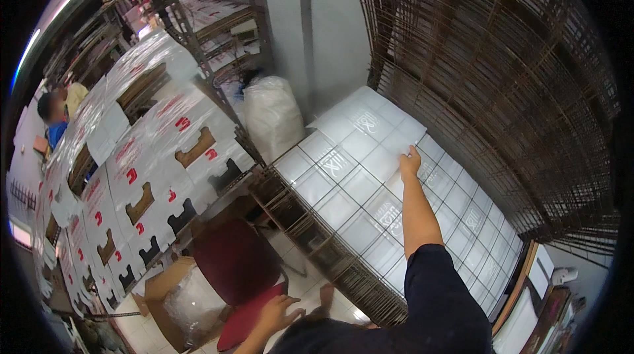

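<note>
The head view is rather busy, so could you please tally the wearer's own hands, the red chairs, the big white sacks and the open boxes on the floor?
Hands: 2 (left hand, right hand)
Red chair: 1
White sack: 1
Open box: 1
Total: 5

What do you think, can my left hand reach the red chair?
Probably yes: your left hand looks empty and appears over the red chair, with nothing visible between, though depth is unclear.
</note>
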Action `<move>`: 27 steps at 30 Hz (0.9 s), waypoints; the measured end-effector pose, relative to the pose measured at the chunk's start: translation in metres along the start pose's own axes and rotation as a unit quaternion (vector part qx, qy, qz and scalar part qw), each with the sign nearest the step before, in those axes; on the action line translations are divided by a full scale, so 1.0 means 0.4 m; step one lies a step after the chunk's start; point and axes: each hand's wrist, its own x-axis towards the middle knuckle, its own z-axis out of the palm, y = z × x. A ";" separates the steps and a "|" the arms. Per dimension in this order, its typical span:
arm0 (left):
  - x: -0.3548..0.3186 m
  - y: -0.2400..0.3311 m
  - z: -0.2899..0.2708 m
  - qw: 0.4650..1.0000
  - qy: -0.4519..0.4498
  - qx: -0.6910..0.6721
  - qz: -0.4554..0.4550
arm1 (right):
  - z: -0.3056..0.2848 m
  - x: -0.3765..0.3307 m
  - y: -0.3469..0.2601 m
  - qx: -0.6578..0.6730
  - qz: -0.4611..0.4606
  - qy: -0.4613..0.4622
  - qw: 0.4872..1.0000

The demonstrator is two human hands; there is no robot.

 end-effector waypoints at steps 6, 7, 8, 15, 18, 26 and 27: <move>0.036 -0.001 0.012 1.000 -0.005 0.001 0.013 | -0.013 0.004 0.004 -0.147 -0.045 0.045 0.987; 0.042 0.000 0.011 1.000 -0.007 0.005 0.016 | -0.018 0.005 0.006 -0.159 -0.035 0.043 0.986; 0.050 0.002 0.010 1.000 -0.007 0.005 0.024 | -0.021 0.006 0.006 -0.171 -0.025 0.041 0.984; 0.072 0.005 0.001 0.999 -0.006 0.012 0.051 | -0.023 -0.009 0.017 -0.156 -0.011 0.064 0.986; 0.070 0.007 0.005 0.999 -0.017 0.017 0.038 | -0.024 -0.011 0.019 -0.130 -0.013 0.052 0.990; 0.055 0.020 0.005 0.999 -0.010 0.023 0.033 | -0.010 -0.011 0.002 -0.127 -0.013 0.079 0.989; 0.049 0.023 0.007 0.999 -0.002 0.029 0.037 | -0.006 -0.010 0.005 -0.128 -0.022 0.082 0.988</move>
